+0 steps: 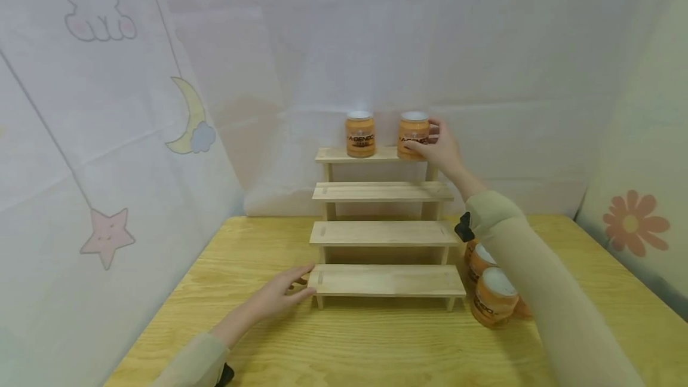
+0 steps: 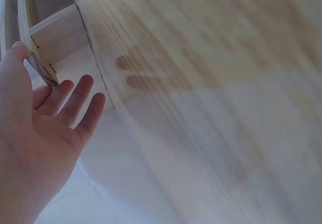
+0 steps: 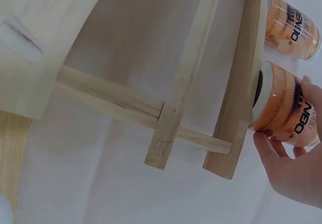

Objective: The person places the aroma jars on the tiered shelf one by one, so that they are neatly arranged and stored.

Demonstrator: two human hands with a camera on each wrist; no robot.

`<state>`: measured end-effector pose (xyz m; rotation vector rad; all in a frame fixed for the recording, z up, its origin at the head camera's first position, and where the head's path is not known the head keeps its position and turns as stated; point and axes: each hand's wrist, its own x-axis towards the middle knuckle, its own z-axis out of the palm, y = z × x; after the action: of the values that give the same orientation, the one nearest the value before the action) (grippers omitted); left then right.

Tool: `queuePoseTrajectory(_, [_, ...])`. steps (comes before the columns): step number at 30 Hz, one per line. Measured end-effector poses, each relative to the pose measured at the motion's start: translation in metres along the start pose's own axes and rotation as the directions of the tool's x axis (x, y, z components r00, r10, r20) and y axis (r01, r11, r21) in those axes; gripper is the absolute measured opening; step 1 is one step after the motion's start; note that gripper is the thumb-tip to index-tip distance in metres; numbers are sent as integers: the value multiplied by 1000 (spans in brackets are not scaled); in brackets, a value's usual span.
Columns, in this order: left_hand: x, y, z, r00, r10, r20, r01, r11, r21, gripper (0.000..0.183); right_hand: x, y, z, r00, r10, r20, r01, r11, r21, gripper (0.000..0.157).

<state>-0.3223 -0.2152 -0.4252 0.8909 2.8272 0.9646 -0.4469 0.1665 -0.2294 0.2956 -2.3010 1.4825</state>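
My right hand (image 1: 443, 148) grips an orange-labelled jar (image 1: 414, 136) with a white lid, thumb in front and fingers behind. That jar is upright at the right part of the top step of a four-tier wooden display stand (image 1: 389, 233); in the right wrist view its dark base shows at the step's edge, and I cannot tell if it bears fully on the wood. A matching jar (image 1: 360, 134) stands to its left. Down at the lowest step, my left hand (image 1: 274, 294) holds the stand's left end, thumb and index finger at the board's edges, other fingers (image 2: 90, 116) spread.
Several more orange jars (image 1: 495, 297) cluster on the wooden table (image 1: 258, 345) right of the stand, partly behind my right sleeve (image 1: 537, 279). A pale cloth backdrop (image 1: 484, 46) hangs close behind the stand, with printed cloth at both sides.
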Motion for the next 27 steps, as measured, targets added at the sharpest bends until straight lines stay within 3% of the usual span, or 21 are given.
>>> queuePoseTrajectory(27, [-7,-6,-2,1000,-7,2,7,1000,-5,66,11,3,22,999,-50,0,50,999,-18,84])
